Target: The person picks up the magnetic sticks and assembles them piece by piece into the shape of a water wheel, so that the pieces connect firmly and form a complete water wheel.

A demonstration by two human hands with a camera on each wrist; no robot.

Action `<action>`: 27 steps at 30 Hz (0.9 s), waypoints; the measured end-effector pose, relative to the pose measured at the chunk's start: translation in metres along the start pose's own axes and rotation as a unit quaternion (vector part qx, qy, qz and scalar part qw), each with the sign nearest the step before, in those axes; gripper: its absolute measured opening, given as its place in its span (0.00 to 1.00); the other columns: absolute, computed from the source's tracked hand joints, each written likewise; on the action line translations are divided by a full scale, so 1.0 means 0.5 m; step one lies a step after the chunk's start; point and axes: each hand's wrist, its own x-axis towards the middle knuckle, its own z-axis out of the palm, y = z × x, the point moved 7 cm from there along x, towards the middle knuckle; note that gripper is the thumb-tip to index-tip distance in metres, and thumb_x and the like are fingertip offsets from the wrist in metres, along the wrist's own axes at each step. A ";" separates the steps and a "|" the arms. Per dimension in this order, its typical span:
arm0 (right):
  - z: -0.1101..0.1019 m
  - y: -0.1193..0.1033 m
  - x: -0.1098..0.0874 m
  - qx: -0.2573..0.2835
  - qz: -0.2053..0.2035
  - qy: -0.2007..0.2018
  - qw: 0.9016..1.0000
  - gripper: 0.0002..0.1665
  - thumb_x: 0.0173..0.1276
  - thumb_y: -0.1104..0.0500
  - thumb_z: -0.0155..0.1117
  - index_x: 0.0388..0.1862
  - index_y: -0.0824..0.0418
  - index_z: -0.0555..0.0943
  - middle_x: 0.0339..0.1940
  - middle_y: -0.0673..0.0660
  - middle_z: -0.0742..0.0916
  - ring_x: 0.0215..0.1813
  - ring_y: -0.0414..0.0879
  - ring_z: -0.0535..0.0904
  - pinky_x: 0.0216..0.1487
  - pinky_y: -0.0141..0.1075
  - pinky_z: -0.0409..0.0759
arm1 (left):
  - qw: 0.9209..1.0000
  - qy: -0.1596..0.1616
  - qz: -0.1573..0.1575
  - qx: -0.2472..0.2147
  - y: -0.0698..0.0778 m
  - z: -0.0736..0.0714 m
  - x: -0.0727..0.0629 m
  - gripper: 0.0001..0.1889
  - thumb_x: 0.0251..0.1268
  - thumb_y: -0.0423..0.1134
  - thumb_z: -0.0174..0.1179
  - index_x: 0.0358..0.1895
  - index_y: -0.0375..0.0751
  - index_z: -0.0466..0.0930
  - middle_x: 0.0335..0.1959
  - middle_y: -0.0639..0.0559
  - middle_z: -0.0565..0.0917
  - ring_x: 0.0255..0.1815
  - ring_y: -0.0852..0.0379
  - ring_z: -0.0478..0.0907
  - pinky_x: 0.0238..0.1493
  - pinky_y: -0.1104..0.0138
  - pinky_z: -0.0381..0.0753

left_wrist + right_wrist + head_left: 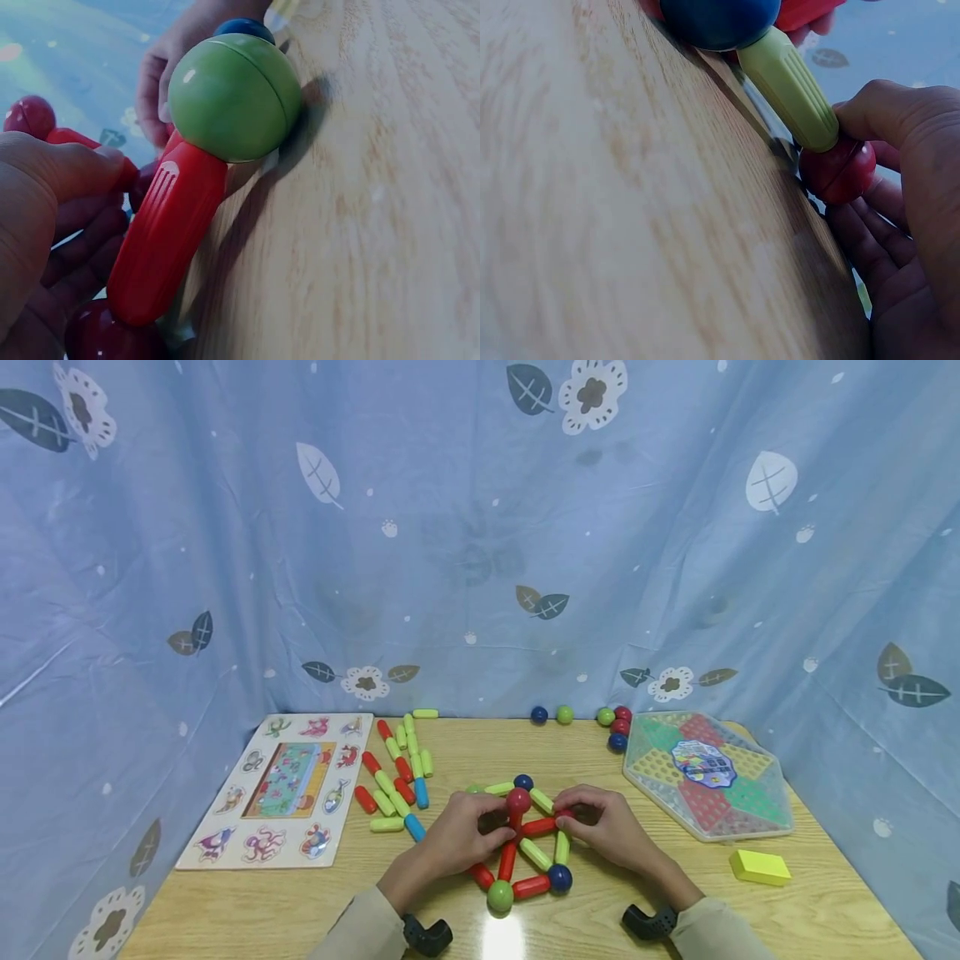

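Left hand (459, 837) pinches rod (515, 821), right hand (609, 828) red ball (837, 174).

In the head view, I observe the left hand (459, 839) pinching a red rod (515, 821) — red ball (518, 801) on top — at the ball-and-rod frame (535, 855). The right hand (603, 827) pinches a red corner ball (564, 817). Loose rods (403, 767) lie beside the puzzle board (290, 781).

Curtained beyond both hands (459, 837) in blue, leaf-and-flower-printed fabric (420, 552).
Laid beneath them with glossy, pale wood-grain tabletop (570, 931), catching white glare (502, 939).
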 end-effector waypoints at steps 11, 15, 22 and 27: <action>0.004 0.004 0.002 0.004 0.003 -0.003 1.000 0.10 0.74 0.60 0.77 0.51 0.52 0.92 0.52 0.51 0.93 0.53 0.40 0.89 0.54 0.33 0.88 | 0.993 0.008 -0.067 -0.092 -0.041 -0.107 -0.099 0.20 0.74 0.39 0.73 0.66 0.40 0.88 0.58 0.50 0.93 0.58 0.55 0.90 0.64 0.50 0.88; 0.005 0.004 0.001 0.008 0.003 -0.004 1.000 0.10 0.74 0.60 0.77 0.51 0.53 0.92 0.51 0.51 0.93 0.51 0.41 0.89 0.53 0.33 0.88 | 0.989 0.008 -0.088 -0.114 -0.067 -0.174 -0.157 0.20 0.75 0.36 0.71 0.67 0.41 0.87 0.60 0.45 0.92 0.60 0.48 0.90 0.69 0.56 0.85; 0.002 0.004 0.000 0.000 0.001 0.000 1.000 0.10 0.74 0.60 0.77 0.52 0.51 0.92 0.52 0.50 0.93 0.51 0.40 0.89 0.53 0.33 0.88 | 0.992 0.046 -0.105 -0.049 -0.111 -0.261 -0.228 0.17 0.72 0.35 0.73 0.61 0.40 0.90 0.56 0.46 0.93 0.56 0.46 0.91 0.63 0.57 0.88; 0.001 0.001 0.002 0.000 0.001 0.001 1.000 0.11 0.74 0.61 0.77 0.52 0.51 0.92 0.52 0.50 0.93 0.52 0.40 0.89 0.53 0.32 0.88 | 0.991 0.052 -0.095 0.076 -0.127 -0.252 -0.230 0.15 0.68 0.36 0.78 0.56 0.44 0.92 0.51 0.52 0.94 0.49 0.54 0.91 0.53 0.58 0.91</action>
